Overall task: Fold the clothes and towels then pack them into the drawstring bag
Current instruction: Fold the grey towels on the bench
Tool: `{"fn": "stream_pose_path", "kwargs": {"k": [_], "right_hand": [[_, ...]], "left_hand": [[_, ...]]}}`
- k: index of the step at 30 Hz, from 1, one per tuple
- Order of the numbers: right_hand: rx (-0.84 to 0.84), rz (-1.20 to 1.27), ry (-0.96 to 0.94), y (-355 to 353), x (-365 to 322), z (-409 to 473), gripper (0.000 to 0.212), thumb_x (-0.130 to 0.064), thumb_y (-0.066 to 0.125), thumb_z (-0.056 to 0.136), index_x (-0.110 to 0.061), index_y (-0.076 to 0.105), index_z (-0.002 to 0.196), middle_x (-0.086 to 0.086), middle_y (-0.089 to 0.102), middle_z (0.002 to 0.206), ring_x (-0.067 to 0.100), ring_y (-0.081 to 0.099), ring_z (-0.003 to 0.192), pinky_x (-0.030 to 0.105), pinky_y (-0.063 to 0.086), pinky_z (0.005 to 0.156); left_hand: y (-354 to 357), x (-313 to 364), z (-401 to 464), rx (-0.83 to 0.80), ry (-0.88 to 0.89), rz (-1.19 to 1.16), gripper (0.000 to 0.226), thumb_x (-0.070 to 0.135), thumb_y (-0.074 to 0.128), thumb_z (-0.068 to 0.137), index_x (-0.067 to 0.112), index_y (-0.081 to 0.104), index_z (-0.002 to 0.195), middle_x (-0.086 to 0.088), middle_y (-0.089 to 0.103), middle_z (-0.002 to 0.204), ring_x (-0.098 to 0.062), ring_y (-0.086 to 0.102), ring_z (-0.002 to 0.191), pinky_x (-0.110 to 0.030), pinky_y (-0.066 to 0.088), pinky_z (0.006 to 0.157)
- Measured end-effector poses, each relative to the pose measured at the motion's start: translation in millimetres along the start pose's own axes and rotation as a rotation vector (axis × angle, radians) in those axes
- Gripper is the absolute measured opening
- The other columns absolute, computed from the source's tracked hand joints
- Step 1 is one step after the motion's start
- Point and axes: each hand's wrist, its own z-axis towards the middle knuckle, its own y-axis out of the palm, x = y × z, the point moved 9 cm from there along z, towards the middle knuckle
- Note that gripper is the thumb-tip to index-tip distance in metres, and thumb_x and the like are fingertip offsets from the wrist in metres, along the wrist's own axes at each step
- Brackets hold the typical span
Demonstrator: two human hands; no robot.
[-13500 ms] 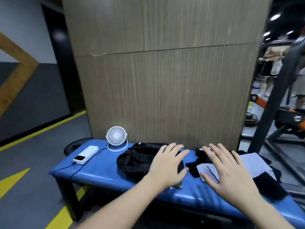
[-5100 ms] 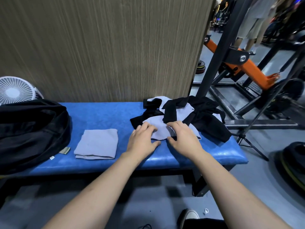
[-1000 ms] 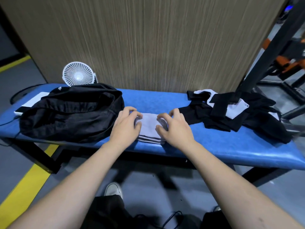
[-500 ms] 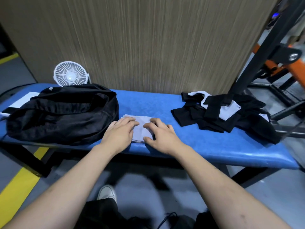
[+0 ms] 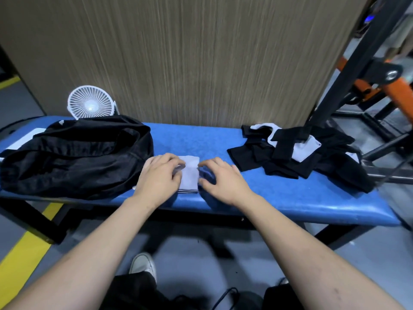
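Note:
A small folded grey towel stack (image 5: 190, 173) lies on the blue bench (image 5: 290, 203), near its front edge. My left hand (image 5: 159, 179) covers the stack's left side, its fingers curled over that edge. My right hand (image 5: 222, 179) is at the right edge, with fingertips curled against the side of the stack. The black drawstring bag (image 5: 73, 157) slumps on the bench just left of my left hand. A loose pile of black and white clothes (image 5: 290, 156) sits unfolded at the bench's right end.
A white desk fan (image 5: 90, 104) stands behind the bag against the wood-grain wall (image 5: 201, 59). A black and orange gym frame (image 5: 357, 70) rises to the right of the bench. Below are grey floor, a yellow line (image 5: 24, 251) and my shoe (image 5: 143, 264).
My hands lay flat on top of the towel stack half a second ago. They have since parted to its left and right edges with fingers curled.

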Motion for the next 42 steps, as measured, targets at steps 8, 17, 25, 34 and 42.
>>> {"fn": "stream_pose_path", "kwargs": {"k": [8,17,25,34,42], "right_hand": [[0.241,0.083,0.316,-86,97,-43,0.017,-0.03,0.057,0.09,-0.031,0.064,0.105,-0.015,0.067,0.091,0.011,0.06,0.088,0.03,0.046,0.075],[0.495,0.11,0.586,-152,198,-98,0.019,-0.029,0.056,0.087,-0.03,0.063,0.105,-0.008,0.064,0.095,0.019,0.061,0.087,0.034,0.048,0.073],[0.446,0.266,0.508,-146,232,-97,0.035,-0.014,0.06,0.087,-0.025,0.066,0.119,0.001,0.061,0.105,0.019,0.058,0.093,0.033,0.049,0.086],[0.263,0.663,0.657,-109,243,-72,0.057,-0.025,0.059,0.079,-0.025,0.058,0.136,0.01,0.061,0.122,0.019,0.063,0.105,0.034,0.052,0.094],[0.59,0.787,0.559,-148,224,-97,0.028,-0.008,0.069,0.085,-0.017,0.074,0.111,0.01,0.072,0.1,0.009,0.062,0.083,0.025,0.052,0.077]], "left_hand": [[12,66,21,0.057,0.066,-0.083,0.031,0.037,0.047,0.088,0.029,0.068,0.108,0.011,0.064,0.105,-0.02,0.058,0.098,-0.029,0.029,0.095],[58,194,49,0.054,0.202,-0.225,0.03,0.038,0.05,0.088,0.031,0.066,0.112,0.013,0.061,0.108,-0.015,0.055,0.1,-0.028,0.031,0.096],[118,273,68,-0.048,0.297,-0.333,0.026,0.029,0.054,0.09,0.022,0.063,0.114,0.009,0.056,0.113,-0.018,0.051,0.103,-0.036,0.041,0.094],[136,278,74,0.03,0.245,-0.177,0.011,0.021,0.05,0.091,0.017,0.058,0.098,0.0,0.053,0.099,-0.024,0.049,0.089,-0.037,0.04,0.08],[121,265,71,0.035,0.18,-0.357,0.044,0.016,0.062,0.086,0.014,0.045,0.127,-0.001,0.041,0.135,-0.025,0.051,0.116,-0.04,0.048,0.094]]}}
